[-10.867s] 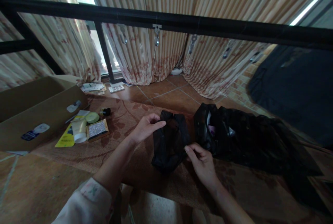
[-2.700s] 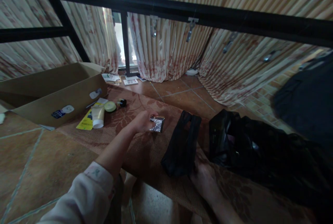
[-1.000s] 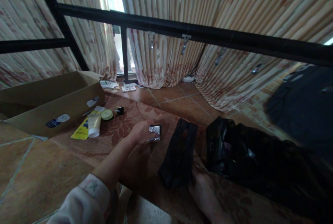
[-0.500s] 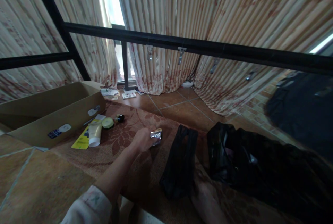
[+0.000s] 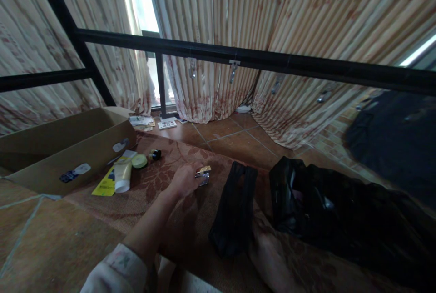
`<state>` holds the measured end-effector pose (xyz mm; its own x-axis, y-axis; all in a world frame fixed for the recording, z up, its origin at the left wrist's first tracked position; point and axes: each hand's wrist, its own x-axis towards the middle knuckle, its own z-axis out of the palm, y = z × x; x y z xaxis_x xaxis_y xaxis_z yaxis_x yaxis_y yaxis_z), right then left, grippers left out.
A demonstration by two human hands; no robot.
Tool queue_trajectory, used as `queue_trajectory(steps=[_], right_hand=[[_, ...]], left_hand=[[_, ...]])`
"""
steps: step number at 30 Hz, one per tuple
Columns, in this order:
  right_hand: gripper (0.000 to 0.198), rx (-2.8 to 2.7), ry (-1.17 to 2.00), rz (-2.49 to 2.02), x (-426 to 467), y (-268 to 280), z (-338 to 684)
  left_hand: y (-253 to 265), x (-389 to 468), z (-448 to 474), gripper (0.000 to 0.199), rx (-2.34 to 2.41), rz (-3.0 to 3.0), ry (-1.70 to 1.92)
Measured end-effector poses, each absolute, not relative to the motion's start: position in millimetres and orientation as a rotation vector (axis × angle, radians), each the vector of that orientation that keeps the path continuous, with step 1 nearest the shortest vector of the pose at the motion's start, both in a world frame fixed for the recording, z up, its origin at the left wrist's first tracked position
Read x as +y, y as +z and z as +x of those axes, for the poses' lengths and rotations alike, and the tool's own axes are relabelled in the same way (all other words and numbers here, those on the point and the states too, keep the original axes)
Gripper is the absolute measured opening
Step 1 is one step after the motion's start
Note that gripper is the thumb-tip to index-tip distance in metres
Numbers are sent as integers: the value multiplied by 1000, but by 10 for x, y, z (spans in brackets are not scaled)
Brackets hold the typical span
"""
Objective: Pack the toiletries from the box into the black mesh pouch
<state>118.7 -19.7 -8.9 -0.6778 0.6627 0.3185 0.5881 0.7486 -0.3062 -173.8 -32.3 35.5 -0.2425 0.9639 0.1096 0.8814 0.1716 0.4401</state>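
My left hand (image 5: pixel 185 181) is closed on a small shiny silver-and-gold item (image 5: pixel 204 176), held just above the patterned brown cloth (image 5: pixel 163 220); its exact kind is unclear. A long black zip pouch (image 5: pixel 235 211) lies to the right of it. Against the pouch's right side, my right hand (image 5: pixel 267 250) grips its edge, with the fingertips partly lost in shadow. Left of my left hand lie a cream-coloured tube (image 5: pixel 122 176) with a white cap, a yellow packet (image 5: pixel 105 183), a round green-lidded jar (image 5: pixel 139 161) and a small black-capped bottle (image 5: pixel 155 154).
An open cardboard box (image 5: pixel 64 156) stands at the left. A black plastic bag (image 5: pixel 337 216) fills the right side. Beyond the cloth are a black metal rail (image 5: pixel 259 58), striped curtains (image 5: pixel 218 7) and papers (image 5: pixel 141 121) on the tiled floor.
My left hand has turned the small shiny item, so its gold side shows on top instead of the glittering silver face. My right hand stays at the pouch. The view has shifted slightly.
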Motion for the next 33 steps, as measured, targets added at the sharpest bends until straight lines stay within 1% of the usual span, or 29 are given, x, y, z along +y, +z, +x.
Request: queue_trajectory(steps=[5, 11, 28, 33], right_hand=[[37, -2542, 278, -964, -193, -110, 1203], [39, -2538, 287, -975, -207, -86, 1206], [37, -2548, 319, -974, -186, -111, 1215], [33, -2559, 321, -985, -181, -114, 1213]], left_hand=[[391, -313, -1710, 16, 2305, 1821, 585], [413, -287, -1662, 23, 2416, 1830, 558], [404, -199, -1516, 13, 2443, 1781, 653], [404, -197, -1510, 13, 2437, 1773, 670]])
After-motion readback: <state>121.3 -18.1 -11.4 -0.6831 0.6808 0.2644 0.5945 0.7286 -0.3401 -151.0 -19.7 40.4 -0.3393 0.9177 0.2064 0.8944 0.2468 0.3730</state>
